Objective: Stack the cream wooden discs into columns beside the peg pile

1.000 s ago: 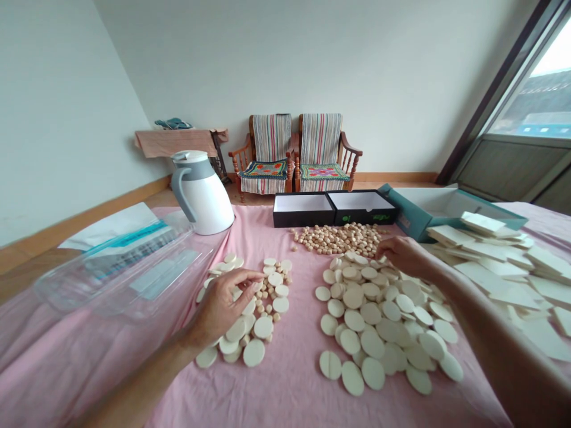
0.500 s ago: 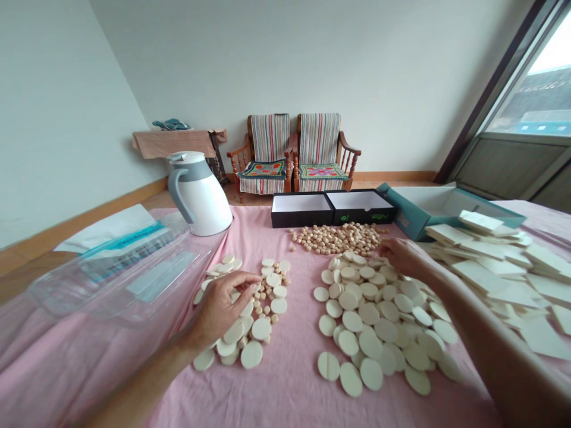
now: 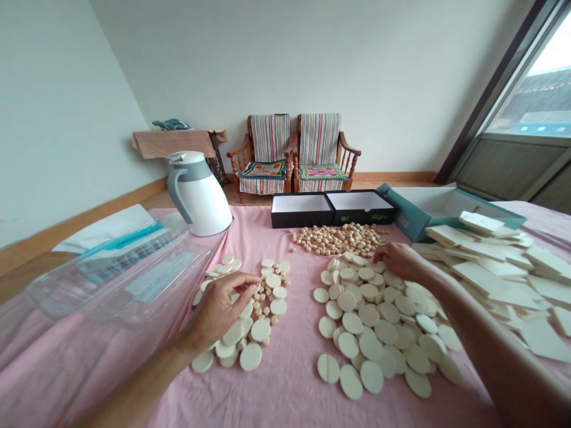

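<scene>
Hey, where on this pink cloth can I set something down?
Bare pink cloth shows between the left disc pile and right disc pile, and between the white jug and the black boxes. It's crowded on the right, where flat pale pieces are heaped beside the teal box, and in front of the black boxes, where beads lie.

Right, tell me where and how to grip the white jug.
Grip the grey handle, likely with the left hand, coming from the left above the clear plastic packaging. The white jug stands upright, and its handle loops out that side with a gap for fingers; elsewhere it looks wide.
</scene>
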